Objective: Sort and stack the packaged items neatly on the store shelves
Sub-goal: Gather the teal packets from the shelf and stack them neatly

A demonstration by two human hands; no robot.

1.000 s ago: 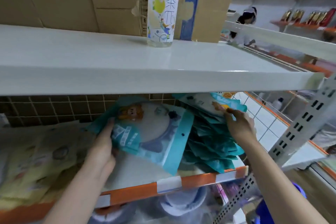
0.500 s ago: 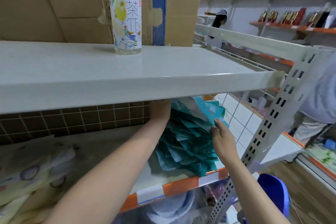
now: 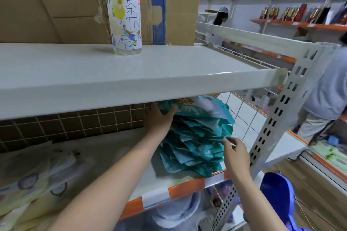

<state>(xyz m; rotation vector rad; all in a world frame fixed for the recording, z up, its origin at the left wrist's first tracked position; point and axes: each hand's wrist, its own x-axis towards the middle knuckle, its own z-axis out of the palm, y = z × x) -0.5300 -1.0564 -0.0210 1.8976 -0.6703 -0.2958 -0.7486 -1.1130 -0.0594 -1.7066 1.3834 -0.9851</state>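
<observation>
Packets, teal ones, sit piled at the right end of the lower shelf (image 3: 116,157), and the teal stack (image 3: 197,142) already climbs almost to the underside of the upper shelf (image 3: 131,73). The left hand (image 3: 158,118) lies flat with straight fingers on the top packet (image 3: 202,106), pressing its left edge. The right hand (image 3: 235,153) reaches in at the stack's front right, fingers loosely curled, fingertips at the packet edges; holding nothing, as far as I can tell. The corners look fanned and ragged, so squaring up appears to remain. Pale yellow packets (image 3: 32,180) lie loose at the shelf's left end, apparently unsorted. Room is tight: wire grid (image 3: 244,118) just right, orange front lip (image 3: 187,187) just below, bare shelf between the piles.
</observation>
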